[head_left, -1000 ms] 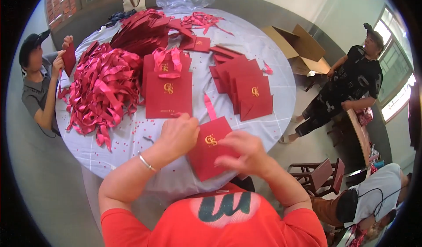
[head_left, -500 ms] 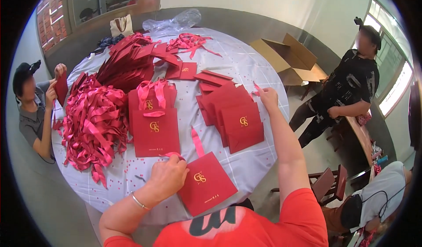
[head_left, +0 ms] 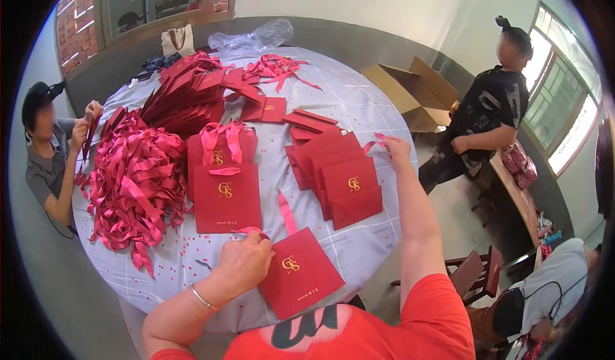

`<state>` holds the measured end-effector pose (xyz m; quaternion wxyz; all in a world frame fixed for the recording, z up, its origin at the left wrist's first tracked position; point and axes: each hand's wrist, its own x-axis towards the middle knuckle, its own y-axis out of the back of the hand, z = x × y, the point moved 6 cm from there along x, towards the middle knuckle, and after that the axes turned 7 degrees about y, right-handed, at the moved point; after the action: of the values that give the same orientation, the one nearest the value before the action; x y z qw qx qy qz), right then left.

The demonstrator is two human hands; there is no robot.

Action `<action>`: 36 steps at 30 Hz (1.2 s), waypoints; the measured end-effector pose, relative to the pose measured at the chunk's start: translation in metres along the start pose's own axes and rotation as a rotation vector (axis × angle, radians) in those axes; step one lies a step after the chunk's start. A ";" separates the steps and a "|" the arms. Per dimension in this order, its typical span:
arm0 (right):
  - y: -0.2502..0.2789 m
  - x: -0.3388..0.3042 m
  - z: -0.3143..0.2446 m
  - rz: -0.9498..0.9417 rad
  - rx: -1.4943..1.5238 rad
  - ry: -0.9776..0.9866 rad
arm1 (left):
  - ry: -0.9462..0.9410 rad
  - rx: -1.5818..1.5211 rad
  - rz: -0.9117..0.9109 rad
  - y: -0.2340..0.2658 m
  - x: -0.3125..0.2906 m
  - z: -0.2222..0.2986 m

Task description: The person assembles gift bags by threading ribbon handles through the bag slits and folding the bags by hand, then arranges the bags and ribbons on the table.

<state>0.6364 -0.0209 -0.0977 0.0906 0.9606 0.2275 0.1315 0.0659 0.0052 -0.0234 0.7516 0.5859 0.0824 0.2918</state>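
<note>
Since one second ago, the right hand (head_left: pixel 398 150) has left the front bag (head_left: pixel 301 273) and reached out past the stack of red bags (head_left: pixel 346 174). Its thumb and fingertips are nearly together, pinching the end of a pink ribbon (head_left: pixel 369 147) beside the stack. The left hand (head_left: pixel 246 257) is curled closed at the front bag's upper-left edge, with a ribbon end (head_left: pixel 246 230) poking out between thumb and fingers.

The front bag lies flat and turned askew, its lower corner near the table's near edge. Pale cloth (head_left: pixel 277 171) shows between the stack and the standing bag (head_left: pixel 227 200), with a loose strip (head_left: pixel 286 212) lying there. The right forearm runs along the table's right side.

Pink ribbon handles hang on the bags at the standing bag's back. Left of them sits a ribbon heap (head_left: pixel 138 187). Beyond the table, a cardboard box (head_left: pixel 410 94) has its flaps open; its contents cannot be made out.
</note>
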 end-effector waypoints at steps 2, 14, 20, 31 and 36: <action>-0.003 -0.042 -0.043 0.018 0.111 0.028 | 0.023 0.011 0.012 0.000 -0.004 -0.003; -0.044 -0.298 -0.220 -0.419 0.194 0.622 | 0.150 -0.983 -0.191 -0.002 -0.007 0.019; -0.086 -0.392 -0.238 -0.639 0.086 1.012 | 0.396 -1.510 -0.405 -0.022 0.001 0.012; -0.089 -0.395 -0.222 -0.908 0.147 0.756 | 0.456 -1.469 -0.405 -0.025 0.000 0.004; -0.095 -0.381 -0.213 -0.715 0.132 0.532 | 0.464 -1.304 -0.481 -0.025 -0.003 0.005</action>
<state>0.2062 -0.0888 0.0013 0.0071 0.7582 0.5683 0.3197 0.0740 -0.0046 -0.0454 0.9540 -0.0919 0.1754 0.2253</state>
